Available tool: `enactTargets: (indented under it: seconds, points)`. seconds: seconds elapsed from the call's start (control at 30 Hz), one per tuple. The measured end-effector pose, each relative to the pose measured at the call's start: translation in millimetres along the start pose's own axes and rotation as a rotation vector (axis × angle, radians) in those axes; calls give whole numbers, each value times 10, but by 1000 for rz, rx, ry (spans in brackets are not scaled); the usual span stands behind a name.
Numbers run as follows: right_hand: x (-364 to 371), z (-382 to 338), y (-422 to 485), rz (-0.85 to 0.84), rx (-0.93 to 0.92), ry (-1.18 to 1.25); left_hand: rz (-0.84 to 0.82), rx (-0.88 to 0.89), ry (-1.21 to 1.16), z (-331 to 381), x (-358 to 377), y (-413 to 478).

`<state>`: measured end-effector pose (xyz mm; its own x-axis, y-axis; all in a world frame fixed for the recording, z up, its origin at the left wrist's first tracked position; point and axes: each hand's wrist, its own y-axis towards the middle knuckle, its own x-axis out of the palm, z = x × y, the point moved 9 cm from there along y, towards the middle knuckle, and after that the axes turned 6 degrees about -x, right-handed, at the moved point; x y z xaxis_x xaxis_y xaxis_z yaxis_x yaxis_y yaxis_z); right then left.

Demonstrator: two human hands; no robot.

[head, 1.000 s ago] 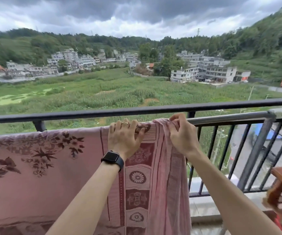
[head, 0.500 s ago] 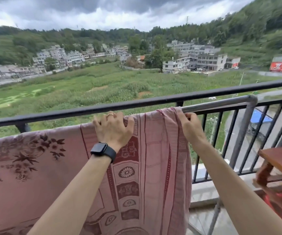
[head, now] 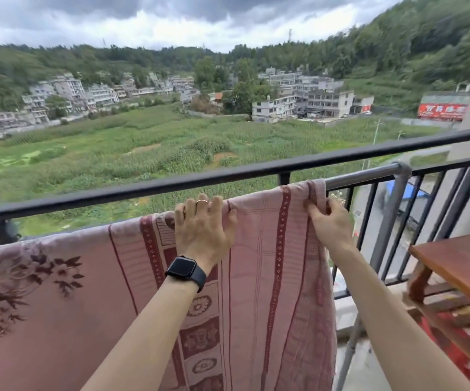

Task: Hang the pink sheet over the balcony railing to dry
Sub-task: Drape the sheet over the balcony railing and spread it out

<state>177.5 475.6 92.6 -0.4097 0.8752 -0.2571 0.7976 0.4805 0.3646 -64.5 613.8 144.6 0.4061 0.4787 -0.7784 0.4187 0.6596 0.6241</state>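
Note:
The pink sheet (head: 259,277), with dark red flowers and patterned stripes, hangs over a silver metal bar (head: 360,177) just inside the black balcony railing (head: 143,187). My left hand (head: 204,230), with a ring and a black watch at the wrist, lies on top of the draped sheet with its fingers curled over the bar. My right hand (head: 328,222) pinches the sheet's bunched right edge just below the bar. The sheet runs off the left edge of the view.
A wooden table (head: 459,261) stands close at the right, with a red patterned thing under it. The silver bar bends down into a post (head: 383,238) right of the sheet. Beyond the railing lie green fields, houses and a road far below.
The view has swung to the left and up. The sheet's right edge has been drawn further right along the bar by my right hand, and the cloth between my hands lies flatter.

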Motion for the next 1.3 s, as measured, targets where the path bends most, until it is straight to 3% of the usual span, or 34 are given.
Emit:
enactTargets:
  seconds: [0.13,0.2,0.3,0.43,0.53,0.63,0.73,0.8,0.83,1.0,1.07,1.23,1.3]
  points:
    - [65,198,-41,-232,333,442,-13,-2,19,8,3,29]
    - [83,244,-47,-298,381,579,-7,-31,28,50,-28,63]
    - [49,248,-7,-359,386,563,-16,-73,84,192,-54,117]
    - [24,214,92,-406,335,424,38,57,50,760,-87,288]
    - [8,199,126,-449,314,458,12,122,-11,1245,34,400]
    - [-254,248,341,-369,301,534,35,126,53,1423,185,390]
    - [-897,402,769,-15,250,695,161,104,75,1384,202,376]
    - [-1399,557,929,261,200,617,210,108,87,1365,214,372]
    - [-1532,606,955,308,175,541,233,115,93,1368,210,358]
    - [-1020,415,702,-63,-30,247,273,61,87,1424,168,353]
    - [-767,280,581,-137,-110,172,273,39,79,1439,165,352]
    - [-503,-134,473,-37,-349,-123,319,63,90,1404,126,313]
    - [-536,-207,535,-27,-415,-128,335,94,108,1416,113,302]
